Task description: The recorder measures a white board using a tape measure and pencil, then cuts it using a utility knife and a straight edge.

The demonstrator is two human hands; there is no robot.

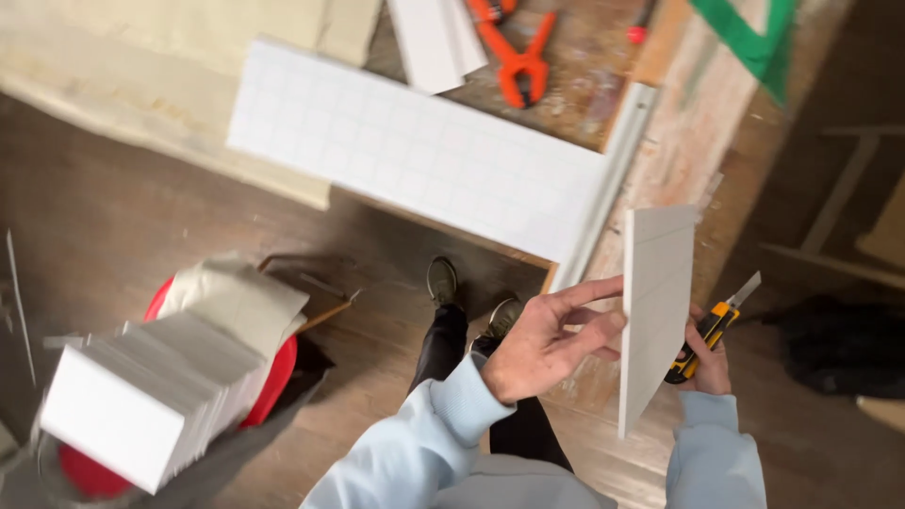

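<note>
The left hand is pinching the white panel upright by its edge, steadying it above the floor, while the right hand is gripping a yellow knife just behind it.

The white panel looks smooth and matt. The knife has a yellow plastic handle and a metal blade. The floor is dark wood.

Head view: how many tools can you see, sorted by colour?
Yellow-and-black: 1, the knife in the right hand, behind the white panel held by the left hand.
Orange: 2, the clamp on the bench and a second clamp cut off at the top edge.
Total: 3.
</note>
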